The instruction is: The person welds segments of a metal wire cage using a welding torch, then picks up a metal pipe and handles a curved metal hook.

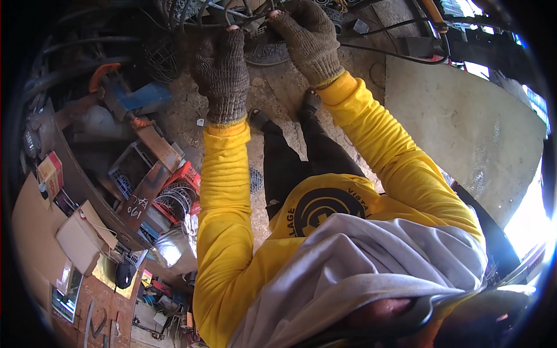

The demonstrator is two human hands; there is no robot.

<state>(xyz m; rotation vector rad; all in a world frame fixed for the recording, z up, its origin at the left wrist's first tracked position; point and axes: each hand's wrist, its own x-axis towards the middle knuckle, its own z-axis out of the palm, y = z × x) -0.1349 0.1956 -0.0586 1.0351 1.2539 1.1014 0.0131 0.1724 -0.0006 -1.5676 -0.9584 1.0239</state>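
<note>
At the top edge of the head view, several bent metal rods (227,13) curve together in a dark cluster. My left hand (221,72), in a dark knitted glove with a bare thumb tip showing, is closed at the lower end of one rod. Just to its right, my right hand (307,43) wears a lighter brown knitted glove. Its fingers are also bent closed on a rod, with the thumb tip pressing from the near side. The far ends of the rods are cut off by the frame edge.
A blue and orange metal machine part (136,98) stands at the left. Below it a red crate (187,174) holds coiled wire. Cardboard boxes (84,238) lie on a brown workbench. A large pale sheet (464,127) stretches along the right, and a black cable (400,58) crosses above it.
</note>
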